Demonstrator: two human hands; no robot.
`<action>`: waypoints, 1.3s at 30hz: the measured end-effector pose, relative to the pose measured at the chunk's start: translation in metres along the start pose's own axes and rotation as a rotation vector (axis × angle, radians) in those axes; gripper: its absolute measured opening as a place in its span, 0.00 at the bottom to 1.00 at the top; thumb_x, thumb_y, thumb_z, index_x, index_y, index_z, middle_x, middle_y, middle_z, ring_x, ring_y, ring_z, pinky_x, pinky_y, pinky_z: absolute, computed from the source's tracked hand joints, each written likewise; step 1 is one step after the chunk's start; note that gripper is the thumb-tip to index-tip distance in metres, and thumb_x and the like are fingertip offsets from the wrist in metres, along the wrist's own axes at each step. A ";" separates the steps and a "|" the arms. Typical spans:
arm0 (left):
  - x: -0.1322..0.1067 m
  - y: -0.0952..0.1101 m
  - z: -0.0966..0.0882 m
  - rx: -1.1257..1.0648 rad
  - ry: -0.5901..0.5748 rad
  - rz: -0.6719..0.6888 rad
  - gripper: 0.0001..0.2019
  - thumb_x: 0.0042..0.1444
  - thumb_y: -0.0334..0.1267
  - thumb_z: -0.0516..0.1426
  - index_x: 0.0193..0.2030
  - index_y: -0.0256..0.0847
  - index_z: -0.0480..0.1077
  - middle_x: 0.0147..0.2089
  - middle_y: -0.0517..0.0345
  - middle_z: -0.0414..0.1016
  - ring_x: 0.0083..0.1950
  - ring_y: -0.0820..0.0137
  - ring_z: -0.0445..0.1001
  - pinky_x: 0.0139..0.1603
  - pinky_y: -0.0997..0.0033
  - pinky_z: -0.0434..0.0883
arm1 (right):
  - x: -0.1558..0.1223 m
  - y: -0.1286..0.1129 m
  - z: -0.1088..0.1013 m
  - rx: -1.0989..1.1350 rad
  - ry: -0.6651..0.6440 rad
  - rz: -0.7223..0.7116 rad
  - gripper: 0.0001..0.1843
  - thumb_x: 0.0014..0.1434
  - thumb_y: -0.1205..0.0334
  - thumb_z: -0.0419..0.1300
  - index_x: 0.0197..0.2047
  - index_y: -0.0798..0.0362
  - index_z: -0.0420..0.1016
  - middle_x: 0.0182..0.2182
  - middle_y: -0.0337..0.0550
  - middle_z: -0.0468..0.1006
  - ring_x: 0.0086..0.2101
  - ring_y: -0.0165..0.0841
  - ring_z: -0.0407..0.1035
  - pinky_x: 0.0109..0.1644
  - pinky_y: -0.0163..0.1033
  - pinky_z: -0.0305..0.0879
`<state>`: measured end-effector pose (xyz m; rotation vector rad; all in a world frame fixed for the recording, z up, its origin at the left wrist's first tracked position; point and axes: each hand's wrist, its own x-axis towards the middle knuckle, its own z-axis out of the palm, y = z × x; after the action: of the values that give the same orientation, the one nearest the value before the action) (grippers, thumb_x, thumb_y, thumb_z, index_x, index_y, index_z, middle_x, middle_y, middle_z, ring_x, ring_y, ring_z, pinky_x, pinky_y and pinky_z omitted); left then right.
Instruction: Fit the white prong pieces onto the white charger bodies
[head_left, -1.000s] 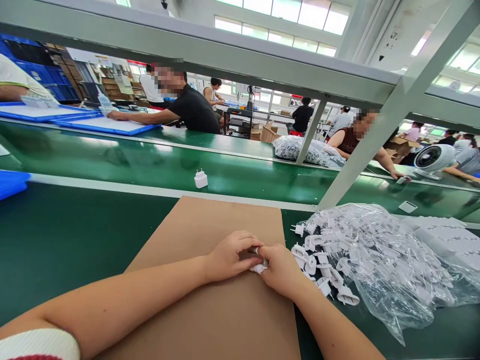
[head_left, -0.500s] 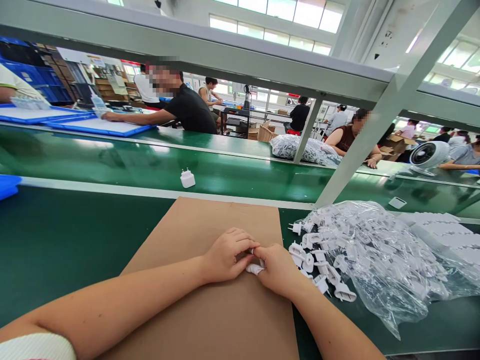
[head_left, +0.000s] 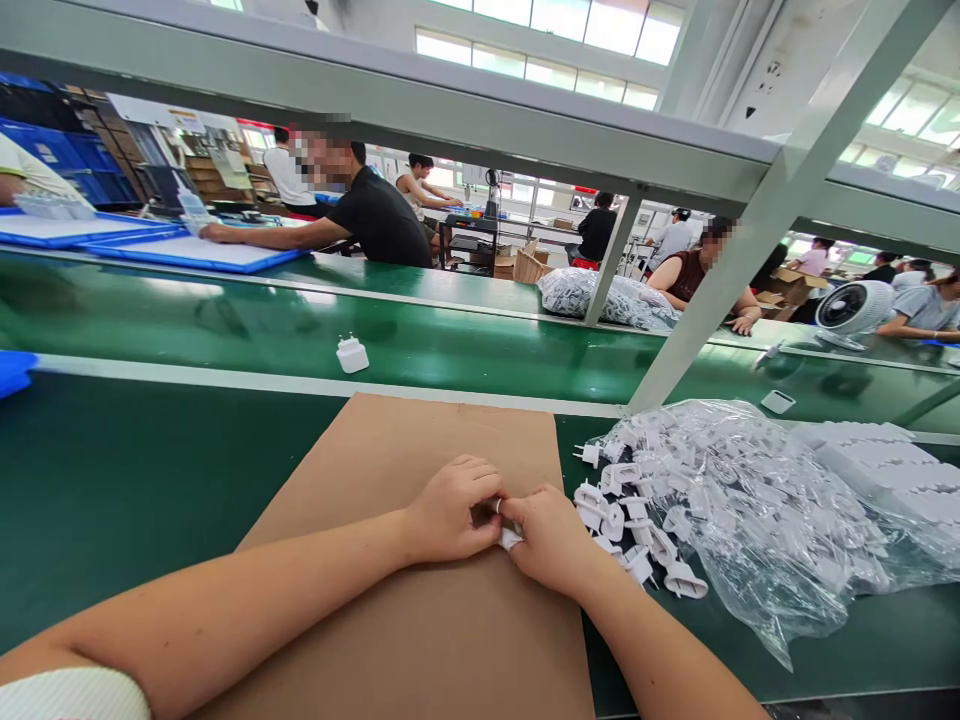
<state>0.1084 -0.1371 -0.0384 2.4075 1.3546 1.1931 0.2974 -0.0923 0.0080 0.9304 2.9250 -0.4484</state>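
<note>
Over a sheet of brown cardboard (head_left: pixel 420 450), my left hand (head_left: pixel 455 508) and my right hand (head_left: pixel 551 540) meet at the fingertips. Between them is a small white piece (head_left: pixel 510 539), mostly covered by the fingers, so its exact kind does not show. My right hand is closed round it, thumb and forefinger pressed together. The fingers of my left hand are curled, closing on its other end. Right of the cardboard lie loose white plug parts (head_left: pixel 684 580), several with metal pins, spilling from a clear plastic bag (head_left: pixel 780 530).
Beyond the cardboard runs a green conveyor belt (head_left: pixel 465 350) carrying a white charger (head_left: pixel 352 354) and a flat white part (head_left: pixel 778 402). White trays (head_left: pixel 885 460) stand at right. A slanted metal post (head_left: pixel 697 290) rises behind the bag. Co-workers sit across the belt.
The white charger and the flat white part have moved left along the belt. My hands stay together in nearly the same place, with slight finger movement round the small white piece.
</note>
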 end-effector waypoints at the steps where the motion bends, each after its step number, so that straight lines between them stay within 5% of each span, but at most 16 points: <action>1: 0.000 0.000 0.000 -0.004 -0.019 -0.005 0.07 0.49 0.31 0.58 0.37 0.42 0.69 0.35 0.58 0.77 0.37 0.65 0.73 0.43 0.62 0.66 | 0.000 0.000 0.000 -0.001 -0.001 -0.007 0.08 0.54 0.70 0.58 0.37 0.51 0.76 0.30 0.40 0.81 0.34 0.35 0.69 0.38 0.38 0.50; 10: 0.001 -0.002 -0.002 -0.022 -0.087 -0.033 0.07 0.52 0.31 0.58 0.39 0.42 0.69 0.35 0.58 0.74 0.37 0.65 0.70 0.41 0.64 0.64 | -0.001 0.003 0.002 0.038 0.015 -0.010 0.07 0.57 0.68 0.57 0.37 0.51 0.75 0.34 0.42 0.82 0.33 0.33 0.70 0.35 0.38 0.45; 15: 0.001 -0.003 -0.001 0.011 -0.121 -0.040 0.04 0.52 0.32 0.57 0.32 0.42 0.65 0.31 0.59 0.70 0.35 0.66 0.67 0.38 0.64 0.62 | -0.002 0.003 0.002 0.079 0.026 -0.007 0.06 0.55 0.69 0.57 0.35 0.50 0.74 0.33 0.40 0.81 0.32 0.32 0.69 0.33 0.38 0.43; 26: -0.001 -0.002 -0.003 0.069 -0.284 0.035 0.08 0.59 0.31 0.51 0.32 0.43 0.54 0.29 0.62 0.67 0.30 0.67 0.65 0.42 0.63 0.61 | -0.004 0.000 -0.001 0.201 0.029 -0.015 0.07 0.53 0.69 0.59 0.27 0.51 0.65 0.24 0.35 0.72 0.25 0.28 0.56 0.31 0.36 0.42; 39: -0.004 -0.009 0.002 0.063 -0.291 -0.033 0.10 0.54 0.31 0.55 0.29 0.43 0.54 0.23 0.66 0.63 0.25 0.69 0.60 0.39 0.65 0.60 | -0.005 0.000 -0.003 0.177 0.016 -0.027 0.03 0.56 0.67 0.60 0.31 0.50 0.73 0.27 0.36 0.75 0.26 0.29 0.58 0.32 0.37 0.42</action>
<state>0.1026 -0.1344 -0.0466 2.4705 1.3505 0.7646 0.3023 -0.0943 0.0113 0.9166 2.9531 -0.7142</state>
